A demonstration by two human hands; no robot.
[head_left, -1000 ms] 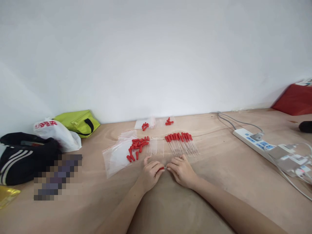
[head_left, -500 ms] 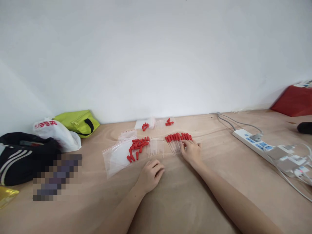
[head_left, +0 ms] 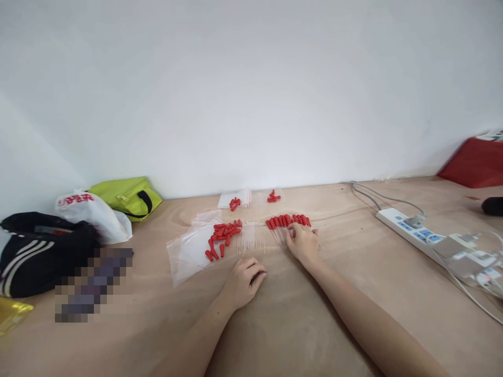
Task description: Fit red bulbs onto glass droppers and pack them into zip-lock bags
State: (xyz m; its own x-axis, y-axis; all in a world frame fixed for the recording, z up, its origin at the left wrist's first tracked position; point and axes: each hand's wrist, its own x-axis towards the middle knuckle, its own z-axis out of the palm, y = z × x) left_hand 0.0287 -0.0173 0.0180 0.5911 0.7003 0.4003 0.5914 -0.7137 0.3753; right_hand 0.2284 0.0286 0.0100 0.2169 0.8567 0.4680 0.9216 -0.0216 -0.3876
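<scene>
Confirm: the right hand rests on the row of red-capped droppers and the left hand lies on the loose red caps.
Not quite. The head view shows the left hand on the bare table, nearer the person and apart from the loose red caps. The right hand does rest on the row of red-capped droppers.

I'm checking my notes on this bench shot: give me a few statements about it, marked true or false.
The right hand rests on the row of red-capped clear droppers. True.
The left hand touches the pile of loose red rubber caps. False: it lies on the wooden table, apart from them.
The lime-green fabric bag sits by the wall at left. True.
The white power strip lies left of both hands. False: it lies to their right.
</scene>
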